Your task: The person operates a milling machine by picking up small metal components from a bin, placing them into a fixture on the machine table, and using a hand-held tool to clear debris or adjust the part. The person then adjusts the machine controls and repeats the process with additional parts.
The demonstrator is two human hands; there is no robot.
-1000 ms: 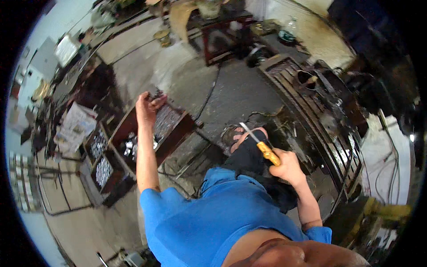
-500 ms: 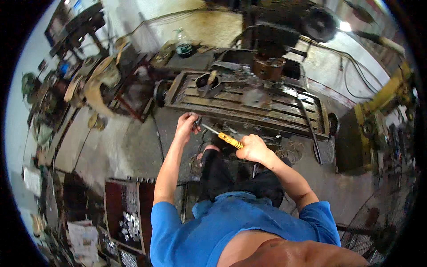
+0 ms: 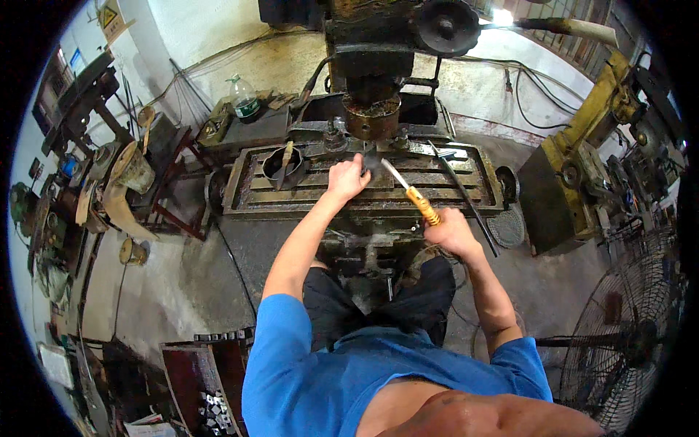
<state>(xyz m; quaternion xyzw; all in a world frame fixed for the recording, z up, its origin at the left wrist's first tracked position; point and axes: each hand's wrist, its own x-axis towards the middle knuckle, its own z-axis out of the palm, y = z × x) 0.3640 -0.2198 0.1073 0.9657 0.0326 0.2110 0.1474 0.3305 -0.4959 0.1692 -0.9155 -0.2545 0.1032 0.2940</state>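
My left hand [image 3: 348, 179] reaches over the slotted bed [image 3: 328, 195] of a milling machine, just below its round spindle head [image 3: 372, 118]. Its fingers are closed on a small dark metal part [image 3: 372, 162], which blends into the dark metal behind it. My right hand [image 3: 448, 231] is wrapped around the yellow handle [image 3: 422, 206] of a hand tool. The tool's straight silver shaft [image 3: 396, 175] points up and left toward the dark part, its tip a little to the right of it. The exact kind of tool is hard to make out.
On the bed's left side stands a dark pot [image 3: 282, 173] with a brush in it. A long dark bar [image 3: 466, 200] leans across the right end. A floor fan [image 3: 626, 328] stands at right. Metal pieces fill a bin [image 3: 212, 411] at lower left.
Both hands have moved up and right in the picture. My left hand with the dark part is now over the machine bed. The view has shifted, bringing the fan further in.
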